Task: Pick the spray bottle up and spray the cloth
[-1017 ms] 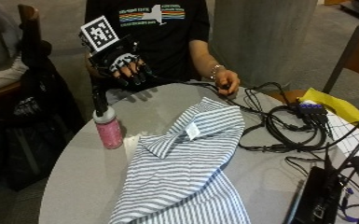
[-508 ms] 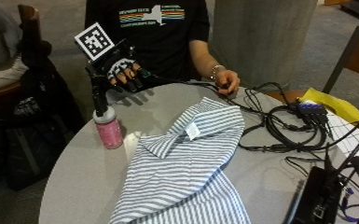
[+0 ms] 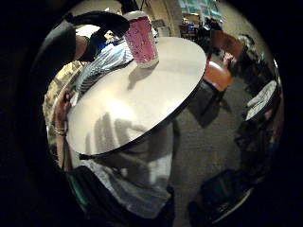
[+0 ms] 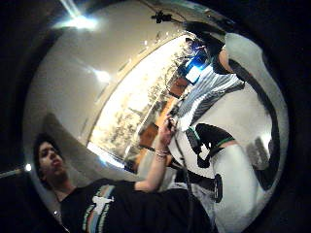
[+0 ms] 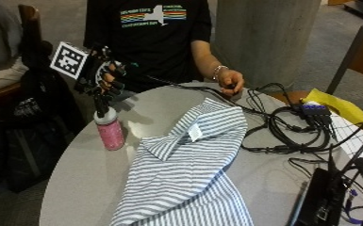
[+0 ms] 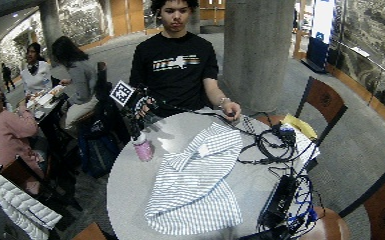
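A pink spray bottle [image 5: 111,132] with a black spray head stands upright near the left edge of the round grey table [image 5: 84,183]. My gloved right hand [image 5: 103,77] hovers just above and behind the spray head, fingers spread and loosely curved, holding nothing. A blue-and-white striped cloth [image 5: 187,174] lies spread across the table's middle, to the right of the bottle. The wide outside view shows the same layout: bottle [image 6: 142,149], hand [image 6: 142,106], cloth [image 6: 195,185]. From the palm, the bottle [image 3: 141,40] stands on the table beside the cloth [image 3: 102,64].
The bare left hand [image 5: 231,81] rests at the table's far edge. Tangled black cables [image 5: 294,132], a yellow item [image 5: 334,106] and a black device [image 5: 322,200] crowd the right side. A dark bag [image 5: 30,136] sits left of the table, with a concrete pillar [image 5: 262,37] behind.
My gloved hand has drifted left and slightly down, from beside the bottle's far side to just over its spray head. Bottle and cloth have not moved.
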